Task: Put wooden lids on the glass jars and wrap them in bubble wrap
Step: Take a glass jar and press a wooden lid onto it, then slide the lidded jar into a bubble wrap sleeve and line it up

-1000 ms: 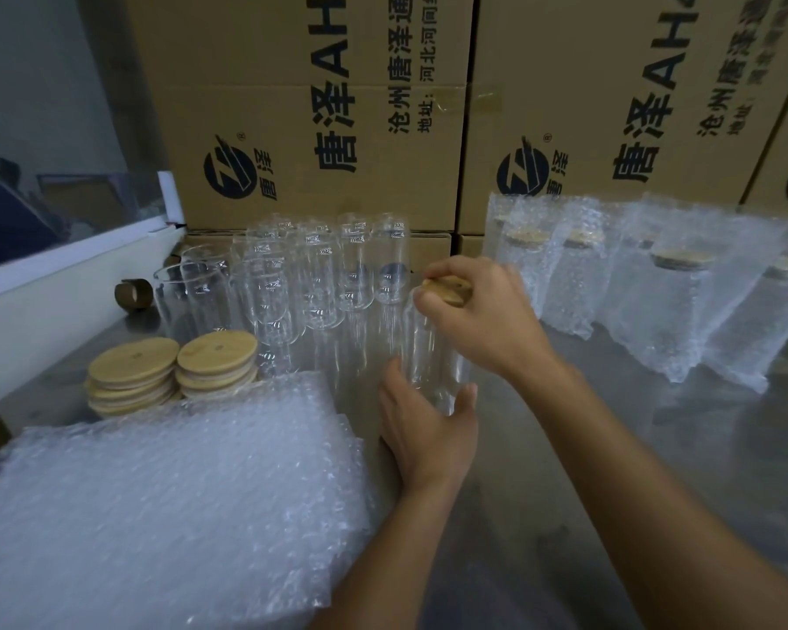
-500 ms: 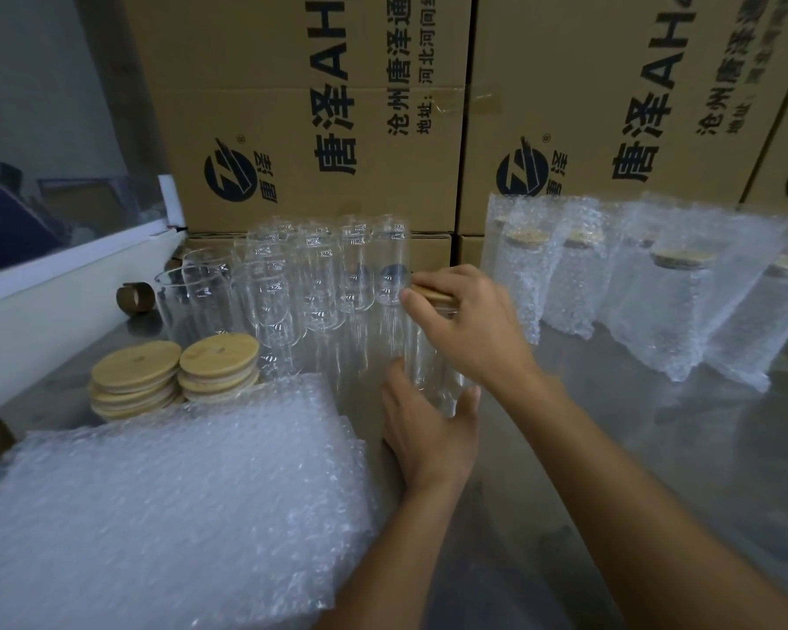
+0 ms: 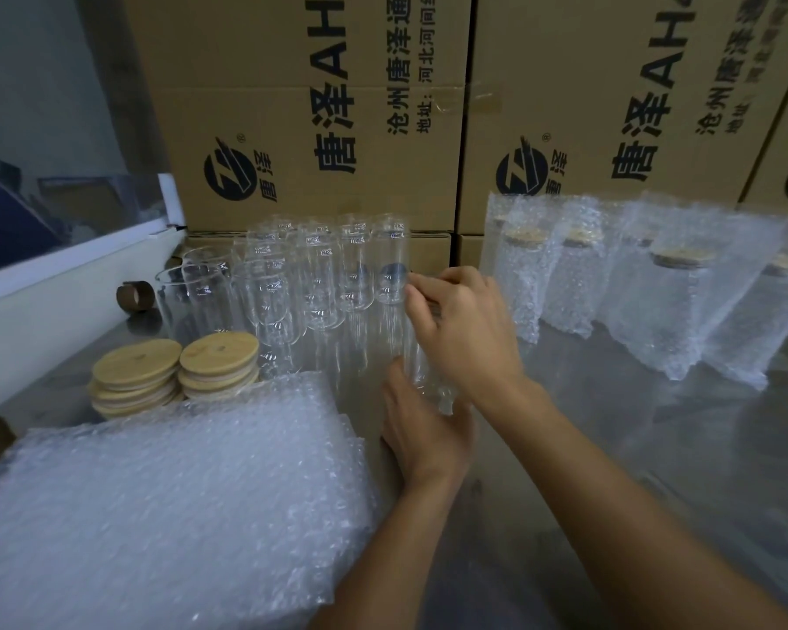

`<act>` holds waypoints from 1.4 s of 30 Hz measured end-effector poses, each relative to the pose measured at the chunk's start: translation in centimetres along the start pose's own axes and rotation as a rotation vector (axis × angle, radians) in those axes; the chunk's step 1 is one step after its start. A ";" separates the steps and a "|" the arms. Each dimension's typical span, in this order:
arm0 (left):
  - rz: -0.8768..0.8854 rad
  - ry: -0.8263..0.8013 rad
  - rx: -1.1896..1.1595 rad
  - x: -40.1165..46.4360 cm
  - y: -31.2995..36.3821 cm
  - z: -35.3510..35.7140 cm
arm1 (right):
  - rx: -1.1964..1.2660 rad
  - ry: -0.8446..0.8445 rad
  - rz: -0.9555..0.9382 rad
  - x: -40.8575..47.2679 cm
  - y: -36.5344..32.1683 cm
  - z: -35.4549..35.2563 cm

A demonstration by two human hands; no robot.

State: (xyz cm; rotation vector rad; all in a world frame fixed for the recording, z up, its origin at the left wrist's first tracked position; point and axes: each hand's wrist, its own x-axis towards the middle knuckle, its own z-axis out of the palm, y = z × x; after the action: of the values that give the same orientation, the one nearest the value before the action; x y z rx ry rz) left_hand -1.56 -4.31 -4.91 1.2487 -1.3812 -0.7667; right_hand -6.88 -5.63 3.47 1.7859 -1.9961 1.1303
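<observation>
Head view: the left hand (image 3: 421, 436) is gripping a jar (image 3: 421, 356) at desk (image 3: 610, 447) centre to steady it, while the right hand (image 3: 462, 327), fingers curled, is pressing its lid down, bubble wrap (image 3: 155, 507) waiting at 8 o'clock.

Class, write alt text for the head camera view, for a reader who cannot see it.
A person's right hand presses a wooden lid onto a glass jar steadied by the left hand, between bubble wrap sheets and wrapped jars.
</observation>
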 end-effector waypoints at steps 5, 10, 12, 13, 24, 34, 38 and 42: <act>-0.012 -0.015 0.017 0.0 -0.1 0.1 | -0.136 0.068 0.107 -0.3 -0.8 0.4; -0.039 -0.008 -0.014 -0.1 -0.3 0.1 | 0.259 -0.057 -0.055 0.3 0.9 -1.1; -0.042 -0.021 0.000 0.0 -0.3 0.1 | 0.364 -0.159 -0.064 0.7 1.8 -1.9; -0.042 -0.030 0.003 0.0 -0.4 0.1 | 0.442 -0.180 -0.053 0.8 2.2 -2.1; -0.034 -0.058 0.011 0.1 -0.6 0.2 | 0.960 -0.119 0.212 0.4 3.6 -1.4; -0.018 -0.078 0.013 -0.2 -0.5 0.4 | 1.075 -0.248 0.189 1.2 5.4 -2.5; -0.031 -0.071 0.019 -0.2 -0.4 0.5 | 1.007 -0.098 0.204 1.2 4.4 -1.4; -0.023 -0.062 0.028 -0.2 -0.5 0.6 | 0.998 -0.052 0.208 0.9 4.4 -0.4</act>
State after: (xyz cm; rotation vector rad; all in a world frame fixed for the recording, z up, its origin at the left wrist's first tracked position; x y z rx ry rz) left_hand -1.98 -4.39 -5.54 1.2737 -1.4341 -0.8100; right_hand -11.33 -6.22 2.64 1.9867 -1.7787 2.4713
